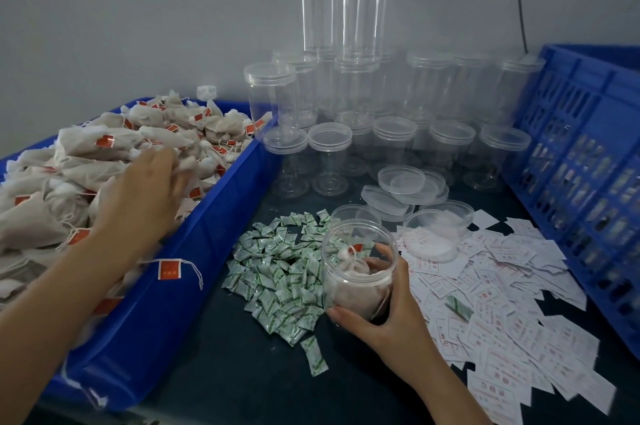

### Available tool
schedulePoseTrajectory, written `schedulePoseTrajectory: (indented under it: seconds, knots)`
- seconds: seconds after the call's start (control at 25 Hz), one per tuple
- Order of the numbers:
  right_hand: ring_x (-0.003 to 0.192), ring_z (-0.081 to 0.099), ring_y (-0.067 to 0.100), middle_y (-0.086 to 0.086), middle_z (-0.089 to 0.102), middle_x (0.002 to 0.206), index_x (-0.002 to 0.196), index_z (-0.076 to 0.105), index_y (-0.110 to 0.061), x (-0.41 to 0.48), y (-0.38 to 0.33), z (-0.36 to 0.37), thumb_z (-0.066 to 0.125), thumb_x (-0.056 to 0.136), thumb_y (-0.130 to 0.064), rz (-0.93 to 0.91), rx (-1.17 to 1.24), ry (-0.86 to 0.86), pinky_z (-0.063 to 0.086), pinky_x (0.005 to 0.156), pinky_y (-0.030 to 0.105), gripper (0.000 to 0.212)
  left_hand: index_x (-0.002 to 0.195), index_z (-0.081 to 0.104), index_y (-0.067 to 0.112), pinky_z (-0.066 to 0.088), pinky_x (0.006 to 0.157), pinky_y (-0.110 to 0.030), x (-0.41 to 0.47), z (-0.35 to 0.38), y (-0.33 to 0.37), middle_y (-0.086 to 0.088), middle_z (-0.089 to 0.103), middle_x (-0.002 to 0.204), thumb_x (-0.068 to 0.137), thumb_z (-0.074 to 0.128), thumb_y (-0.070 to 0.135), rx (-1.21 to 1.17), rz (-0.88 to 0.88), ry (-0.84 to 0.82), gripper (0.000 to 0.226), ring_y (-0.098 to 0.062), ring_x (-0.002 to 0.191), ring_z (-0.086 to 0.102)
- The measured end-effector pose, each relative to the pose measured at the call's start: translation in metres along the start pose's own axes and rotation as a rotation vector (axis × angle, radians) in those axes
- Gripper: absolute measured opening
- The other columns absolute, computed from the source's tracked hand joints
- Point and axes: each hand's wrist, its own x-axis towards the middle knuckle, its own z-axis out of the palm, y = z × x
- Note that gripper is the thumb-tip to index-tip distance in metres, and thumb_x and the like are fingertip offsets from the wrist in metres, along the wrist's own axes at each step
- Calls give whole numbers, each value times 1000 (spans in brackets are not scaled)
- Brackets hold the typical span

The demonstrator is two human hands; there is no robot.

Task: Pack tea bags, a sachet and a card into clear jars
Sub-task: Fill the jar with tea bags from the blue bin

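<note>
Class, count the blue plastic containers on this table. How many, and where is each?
2. A blue tray on the left, heaped with tea bags; a slotted blue crate at the right edge, beside the cards. Both run out of frame, so more could lie beyond view.

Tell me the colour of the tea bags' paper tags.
Red, clearest in the head view on the tag hanging over the blue bin rim.

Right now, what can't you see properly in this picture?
Head view only:
- Left hand: fingers blurred by motion; grip on the tea bags unclear.
- Cards: print too small to read.
- Blue crate: cut off by the right edge.
- Jar in right hand: bag count hidden by overlap.
</note>
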Motion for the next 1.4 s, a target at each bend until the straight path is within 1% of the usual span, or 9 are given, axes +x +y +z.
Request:
schedulePoseTrajectory:
  seconds: [0.16, 0.32, 0.4, 0.52, 0.68, 0.8, 0.96, 1.2, 1.4]
  knots:
    - [127, 51, -6, -31, 50, 138, 142, 28, -57, 0, 1, 1, 93, 60, -55, -4, 0, -3, 44, 94, 6, 104, 91, 47, 15, 40, 56, -25, -3, -16, 39, 5, 53, 77, 96, 52, 28, -419, 5, 131, 14, -11, 67, 52]
    - [125, 52, -7, -32, 51, 134, 140, 30, -57, 0, 3, 1, 93, 60, -54, 0, 2, 5, 45, 92, 5, 102, 89, 52, 16, 59, 66, -29, -26, -29, 95, 0, 64, 83, 74, 60, 47, -827, 95, -146, 35, -15, 78, 65]
    - [124, 53, -6, -31, 52, 134, 140, 30, -57, 0, 2, 1, 94, 60, -53, 3, 4, 11, 44, 91, 4, 102, 88, 53, 21, 58, 74, -25, -37, -23, 122, 3, 65, 86, 71, 61, 40, -915, 153, -304, 27, -10, 80, 65]
    - [122, 55, -5, -29, 54, 133, 140, 31, -55, 0, 1, 0, 93, 60, -54, 6, 4, 15, 45, 90, 5, 101, 96, 54, 24, 56, 80, -24, -46, -1, 141, 8, 64, 94, 81, 68, 23, -901, 215, -446, 20, -3, 87, 64]
    - [128, 53, 0, -23, 52, 137, 143, 29, -52, 0, 1, 1, 92, 63, -52, -8, 5, -6, 49, 98, 17, 102, 92, 58, 24, 51, 74, -15, -29, 25, 119, 8, 65, 93, 84, 70, 10, -798, 54, -306, 20, -3, 87, 63]
    - [128, 53, 1, -25, 52, 137, 142, 28, -54, -1, 0, 0, 92, 63, -52, -7, 5, -14, 50, 99, 23, 102, 86, 59, 20, 44, 67, -14, -31, 56, 91, 8, 60, 89, 87, 68, 12, -461, -24, -364, 12, -10, 87, 58]
    - [126, 55, 1, -24, 54, 135, 144, 28, -50, -1, -1, 1, 92, 64, -49, 6, 6, -17, 48, 97, 15, 102, 87, 58, 18, 47, 76, -27, -56, 93, 74, 3, 53, 96, 84, 72, 28, -216, -31, -580, 18, -12, 88, 52]
    - [128, 55, 5, -18, 53, 139, 147, 25, -47, -1, -1, 0, 92, 65, -48, 9, 14, -32, 51, 100, 24, 106, 89, 67, 19, 50, 78, -31, -55, 86, 80, 6, 56, 95, 94, 59, 15, -263, 0, -334, 10, -13, 87, 57]
    - [127, 55, 6, -18, 53, 138, 148, 25, -45, -1, -3, 0, 92, 65, -49, 14, 5, -29, 52, 100, 28, 107, 85, 64, 31, 47, 71, -15, -54, 32, 112, 12, 59, 83, 86, 65, 19, -702, 184, -86, 12, -7, 78, 58]
